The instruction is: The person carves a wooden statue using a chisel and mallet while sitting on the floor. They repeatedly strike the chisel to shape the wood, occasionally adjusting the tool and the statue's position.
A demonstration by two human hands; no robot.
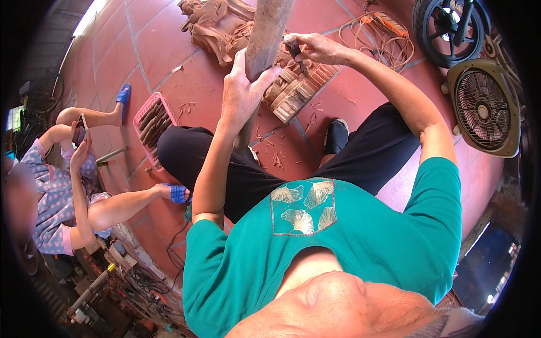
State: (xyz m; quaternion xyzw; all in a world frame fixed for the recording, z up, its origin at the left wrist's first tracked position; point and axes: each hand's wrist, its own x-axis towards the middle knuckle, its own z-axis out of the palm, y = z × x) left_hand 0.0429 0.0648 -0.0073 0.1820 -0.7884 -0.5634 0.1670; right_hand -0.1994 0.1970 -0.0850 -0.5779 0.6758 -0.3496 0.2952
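Observation:
My left hand (pixel 241 93) is closed around a thick wooden mallet (pixel 270 31), its broad end rising toward the top of the view and a narrower part showing below my wrist. In my right hand (pixel 320 48), a dark-handled chisel (pixel 292 46) is pinched between the fingers, its lower end pointing down at the wood. Beneath both hands lies a brown wooden carving (pixel 217 25) with figure-like folds and a stepped, ridged base (pixel 296 96). The mallet hides part of its middle.
A pink basket (pixel 138 121) of chisel-like tools stands left of my knee. Wood chips (pixel 276 160) litter the red tiles. A fan (pixel 483 107), a wheel (pixel 448 28) and an orange power strip with cord (pixel 390 25) are at right. A person (pixel 62 191) sits at left holding a phone.

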